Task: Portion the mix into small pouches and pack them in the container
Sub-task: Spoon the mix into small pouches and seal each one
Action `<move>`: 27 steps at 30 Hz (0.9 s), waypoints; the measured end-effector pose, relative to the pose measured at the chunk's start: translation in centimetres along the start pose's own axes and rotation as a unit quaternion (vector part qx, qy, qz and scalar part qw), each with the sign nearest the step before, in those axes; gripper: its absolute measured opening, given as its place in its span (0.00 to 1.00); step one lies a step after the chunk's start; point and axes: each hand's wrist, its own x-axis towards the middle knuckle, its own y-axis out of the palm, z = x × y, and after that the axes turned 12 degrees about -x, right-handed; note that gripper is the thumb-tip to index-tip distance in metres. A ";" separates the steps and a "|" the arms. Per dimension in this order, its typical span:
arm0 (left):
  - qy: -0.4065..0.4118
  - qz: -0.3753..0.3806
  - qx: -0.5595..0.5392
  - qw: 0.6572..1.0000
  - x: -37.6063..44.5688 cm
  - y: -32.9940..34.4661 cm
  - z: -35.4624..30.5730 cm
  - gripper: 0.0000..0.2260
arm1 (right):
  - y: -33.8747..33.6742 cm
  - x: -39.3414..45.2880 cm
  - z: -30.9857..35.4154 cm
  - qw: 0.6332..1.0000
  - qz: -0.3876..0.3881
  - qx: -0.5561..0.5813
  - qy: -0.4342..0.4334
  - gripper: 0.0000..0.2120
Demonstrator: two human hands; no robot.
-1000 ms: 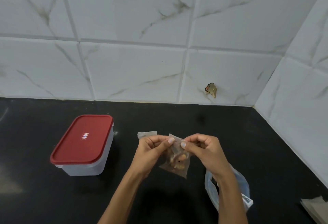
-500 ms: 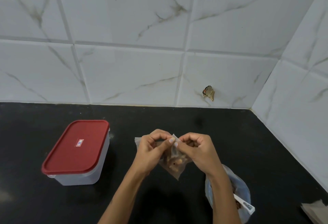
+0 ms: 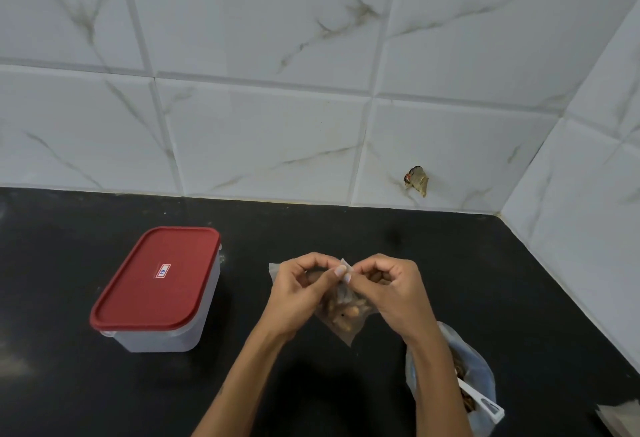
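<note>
A small clear pouch with brown mix in it hangs above the black counter. My left hand and my right hand both pinch its top edge, fingertips meeting at the middle. A clear container with a red lid closed on it stands on the counter to the left. The big clear bag of mix lies at the lower right, partly hidden by my right forearm. Another small pouch peeks out behind my left hand.
White marbled tile walls meet in a corner at the back right. A brown scrap sticks to the back wall. A stack of flat pouches or paper lies at the bottom right edge.
Both hands keep pinching the pouch top and have drawn closer together. The view has shifted slightly; the container and bag stay where they were.
</note>
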 end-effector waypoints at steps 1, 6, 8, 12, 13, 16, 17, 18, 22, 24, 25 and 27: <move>0.001 -0.001 0.003 1.000 0.0 0.0 0.0 0.07 | 0.0 0.0 0.0 1.000 0.006 0.009 0.008 0.02; -0.001 -0.031 0.013 0.999 0.2 -0.3 0.1 0.10 | -0.5 0.1 -0.1 0.999 0.041 0.018 0.026 0.02; -0.009 -0.038 0.013 0.999 0.2 -0.4 0.2 0.09 | -0.5 0.2 -0.1 0.999 0.045 0.014 0.026 0.03; -0.019 -0.044 -0.002 0.999 0.3 -0.4 0.2 0.10 | -0.1 0.2 0.1 0.999 0.025 -0.008 0.022 0.06; -0.024 -0.036 -0.010 0.999 0.3 -0.4 0.2 0.12 | -0.1 0.1 0.2 0.999 0.023 -0.013 0.020 0.06; -0.035 -0.010 -0.026 0.999 0.3 -0.5 0.1 0.14 | -0.2 0.1 0.4 0.999 0.029 -0.016 0.016 0.05; -0.034 -0.004 -0.024 0.999 0.2 -0.6 0.1 0.13 | -0.2 0.1 0.5 0.999 0.030 -0.014 0.014 0.05; -0.033 0.002 -0.021 0.999 0.2 -0.6 0.1 0.12 | -0.2 0.0 0.5 0.999 0.028 -0.014 0.011 0.04; -0.012 0.008 0.003 1.000 0.3 -1.0 0.1 0.07 | -0.1 0.0 0.2 1.000 0.010 -0.027 0.009 0.02; -0.005 0.002 0.008 1.000 0.3 -1.1 0.2 0.06 | -0.2 0.0 -0.1 0.999 0.020 -0.032 0.017 0.01; -0.004 -0.003 0.004 1.000 0.3 -1.2 0.3 0.07 | -0.3 0.0 -0.1 0.999 0.023 -0.032 0.025 0.01; -0.004 -0.013 -0.002 1.000 0.2 -1.3 0.4 0.08 | -0.4 0.0 -0.2 0.998 0.031 -0.025 0.039 0.03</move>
